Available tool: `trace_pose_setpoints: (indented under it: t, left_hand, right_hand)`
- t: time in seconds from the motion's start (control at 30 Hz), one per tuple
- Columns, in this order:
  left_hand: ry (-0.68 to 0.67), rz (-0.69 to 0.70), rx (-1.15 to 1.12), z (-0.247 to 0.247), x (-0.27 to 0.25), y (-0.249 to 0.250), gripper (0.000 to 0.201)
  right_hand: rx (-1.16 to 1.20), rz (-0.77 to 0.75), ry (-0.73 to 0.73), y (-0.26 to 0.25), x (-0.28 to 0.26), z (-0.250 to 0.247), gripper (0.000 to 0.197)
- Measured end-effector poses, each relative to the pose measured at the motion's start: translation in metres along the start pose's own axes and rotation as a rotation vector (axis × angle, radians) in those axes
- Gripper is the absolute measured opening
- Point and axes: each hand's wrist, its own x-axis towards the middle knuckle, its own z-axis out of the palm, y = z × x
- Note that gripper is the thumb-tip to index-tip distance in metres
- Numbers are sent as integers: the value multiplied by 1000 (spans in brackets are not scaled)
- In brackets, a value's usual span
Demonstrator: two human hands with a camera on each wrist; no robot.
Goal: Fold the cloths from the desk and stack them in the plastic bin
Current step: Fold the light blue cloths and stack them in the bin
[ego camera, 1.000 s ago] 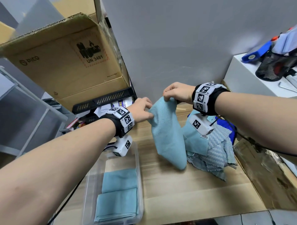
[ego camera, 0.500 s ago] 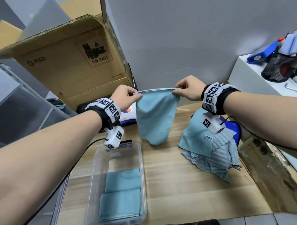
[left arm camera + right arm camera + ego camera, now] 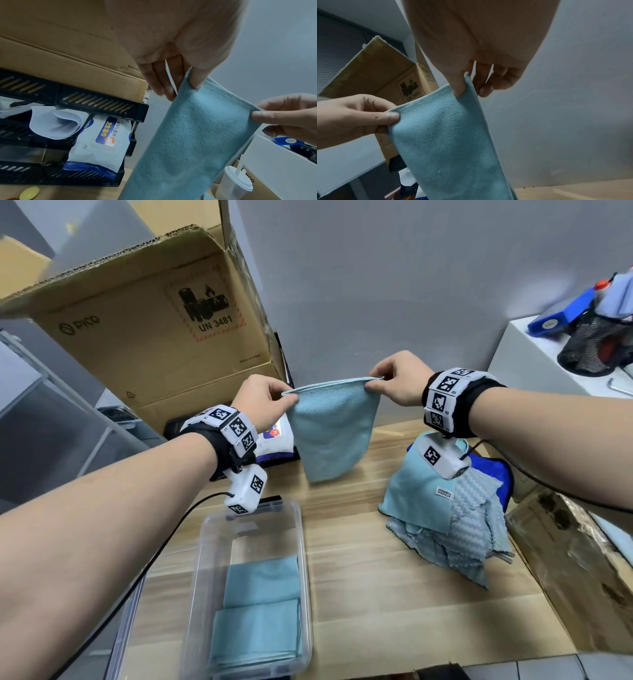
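A light blue cloth (image 3: 330,428) hangs in the air above the wooden desk (image 3: 394,594), stretched taut along its top edge. My left hand (image 3: 263,402) pinches its left top corner between thumb and fingers, and my right hand (image 3: 397,381) pinches the right top corner. Both wrist views show this cloth (image 3: 193,135) (image 3: 443,135) hanging down from the pinching fingers. A clear plastic bin (image 3: 305,559) at the desk's front left holds two folded blue cloths (image 3: 260,607). A heap of unfolded cloths (image 3: 442,522) lies to the right, under my right wrist.
A large cardboard box (image 3: 144,330) sits on a black tray rack (image 3: 72,94) at the back left, with a wipes pack (image 3: 102,142) inside. A white cabinet (image 3: 534,361) with a black mesh holder (image 3: 596,344) stands at the right. A brown box (image 3: 575,570) borders the desk's right side.
Both hands have risen and moved apart, pulling the bunched cloth out flat along its top edge. The left hand shifted left and the right hand right.
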Motion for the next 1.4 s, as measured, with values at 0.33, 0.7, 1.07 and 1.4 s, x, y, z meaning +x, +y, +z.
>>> trace_pose_setpoints:
  t: [0.33, 0.7, 1.07, 1.4]
  left_hand:
    - [-949, -283, 161, 36, -40, -3, 15]
    - [-1466, -506, 269, 132, -104, -35, 15]
    - [-918, -188, 828, 173, -80, -44, 9]
    - [-818, -232, 953, 218, -54, -71, 44]
  right_hand:
    - [-39, 270, -801, 28, -37, 32, 4]
    - [-133, 457, -1243, 79, -101, 105, 8]
    - [-305, 273, -560, 109, -87, 146, 7]
    - [-467, 272, -491, 152, -58, 222, 31]
